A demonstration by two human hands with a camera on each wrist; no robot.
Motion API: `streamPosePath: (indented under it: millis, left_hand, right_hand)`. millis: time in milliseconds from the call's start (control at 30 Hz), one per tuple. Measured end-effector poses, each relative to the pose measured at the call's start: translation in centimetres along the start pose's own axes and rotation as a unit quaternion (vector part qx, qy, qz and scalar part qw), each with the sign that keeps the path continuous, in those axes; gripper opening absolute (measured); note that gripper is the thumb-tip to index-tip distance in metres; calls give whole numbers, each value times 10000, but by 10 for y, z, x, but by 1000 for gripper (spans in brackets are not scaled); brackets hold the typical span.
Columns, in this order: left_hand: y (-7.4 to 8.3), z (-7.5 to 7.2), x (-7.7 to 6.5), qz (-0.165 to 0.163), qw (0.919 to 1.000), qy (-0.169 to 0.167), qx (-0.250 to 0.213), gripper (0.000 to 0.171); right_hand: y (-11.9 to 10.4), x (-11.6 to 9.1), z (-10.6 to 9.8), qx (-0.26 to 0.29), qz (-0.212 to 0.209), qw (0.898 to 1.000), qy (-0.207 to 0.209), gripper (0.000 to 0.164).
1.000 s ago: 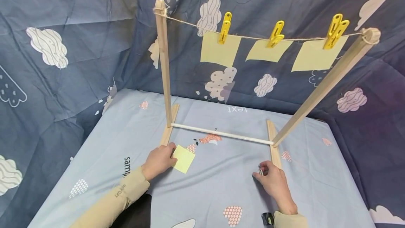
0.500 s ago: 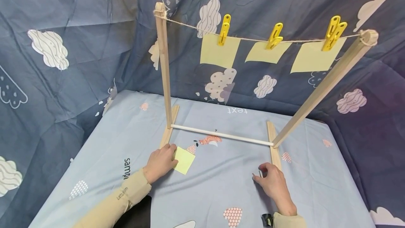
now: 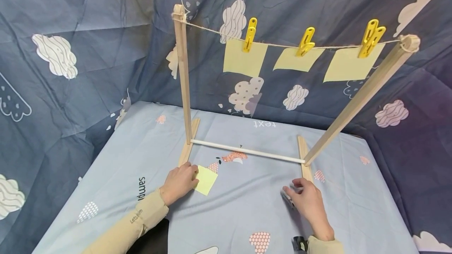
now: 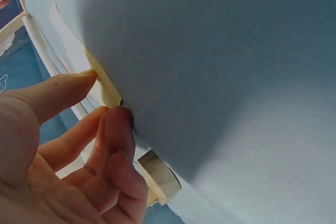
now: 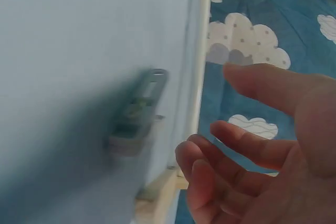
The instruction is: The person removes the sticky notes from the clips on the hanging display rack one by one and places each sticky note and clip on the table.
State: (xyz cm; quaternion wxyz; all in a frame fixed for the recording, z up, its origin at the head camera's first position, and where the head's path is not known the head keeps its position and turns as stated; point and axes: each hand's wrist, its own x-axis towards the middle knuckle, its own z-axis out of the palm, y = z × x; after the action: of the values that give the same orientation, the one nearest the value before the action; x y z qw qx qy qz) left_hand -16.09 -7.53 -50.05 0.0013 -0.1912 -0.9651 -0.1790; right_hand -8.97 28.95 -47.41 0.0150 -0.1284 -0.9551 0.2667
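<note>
Notes: 4 pale yellow, 3 on the line, 1 low down at the sheet.
Hanging notes: left one (image 3: 244, 61), middle one (image 3: 298, 60), right one (image 3: 353, 66); middle one's lower edge curves.
Yellow clothespins: 3, one per hanging note: left pin (image 3: 250, 34), middle pin (image 3: 305, 42), right pin (image 3: 371, 39).
Loose clip: 1, clothespin-like (image 5: 139, 111), grey-green, slotted end, blurred; at the sheet just beside the right hand; cannot tell if lying flat.
Twine: 1 line (image 3: 279, 45), tied between post tops.
Wooden frame: 2 posts, left post (image 3: 183, 77) and right post (image 3: 360, 99); 2 feet, left foot (image 3: 186, 152) and right foot (image 3: 307, 173); 1 white rod (image 3: 247, 151) low between them.
Hands: 2, beige sleeves.
Left hand (image 3: 180, 183): thumb and bent fingers pinch the loose note's left edge.
Right hand (image 3: 306, 199): thumb well apart from loosely bent fingers, grasping nothing; gap to the clip in right wrist view.
Loose note, look: square (image 3: 205, 180), plain face, brighter than the hung ones; left wrist view shows it side-on, slightly bowed.
Loose note, place: right of the left hand, in front of the left foot; on or just above the sheet, cannot tell which.
Sheet: light blue, printed (image 3: 240, 207).
Backdrop: dark blue cloth, pale clouds (image 3: 106, 3).
</note>
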Motion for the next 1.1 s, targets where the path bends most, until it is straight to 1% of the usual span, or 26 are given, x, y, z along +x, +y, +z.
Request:
streamPosePath:
  millis: [100,167,267,333,433,500,567,633,700,767,833,900,933,967,1000,1100]
  left_hand:
    - [1,-2,0,7,10000,-27,-76,9]
    - [1,-4,1,24,9999,-6,-121,9]
    - [1,-11,3,48,9996,89,-279,10]
    - [2,-19,7,71,9991,191,-383,11]
    - [5,-34,16,73,9974,314,-645,8]
    - [8,-48,24,115,9945,419,-952,6]
    - [12,-63,31,174,9890,525,-1371,5]
    - [16,-79,37,259,9791,637,-1914,6]
    - [19,-93,43,288,9649,713,-2512,7]
    - [21,-107,47,217,9470,790,-3106,10]
    - [24,-120,50,24,9248,824,-3714,14]
    - [27,-132,54,-185,8985,862,-4300,18]
    - [29,-138,55,-282,8816,867,-4631,20]
    - [31,-143,57,-367,8625,852,-4975,21]
    - [33,-148,58,-401,8416,841,-5320,21]
    - [43,-160,65,-466,7711,742,-6306,20]
  right_hand:
    - [-5,1,-7,109,-71,9998,155,43]
    - [-10,2,-12,163,-203,9990,358,40]
    - [-19,4,-21,243,-497,9961,688,36]
    - [-28,5,-30,347,-676,9935,852,33]
    - [-46,6,-45,579,-951,9886,1011,30]
    - [-60,7,-56,789,-1138,9841,1110,27]
    - [-74,8,-66,1079,-1381,9771,1211,26]
    - [-87,7,-76,1413,-1614,9678,1313,28]
    - [-100,6,-85,1821,-1887,9546,1416,31]
    - [-115,4,-94,2194,-2189,9390,1494,34]
    - [-132,1,-103,2455,-2478,9241,1563,33]
    - [-148,-2,-113,2650,-2742,9103,1609,30]
    - [-156,-4,-118,2723,-2862,9041,1626,30]
    - [-163,-5,-123,2762,-2991,8981,1662,29]
    - [-170,-5,-127,2837,-3111,8912,1689,29]
    - [-187,-2,-140,2950,-3481,8713,1808,29]
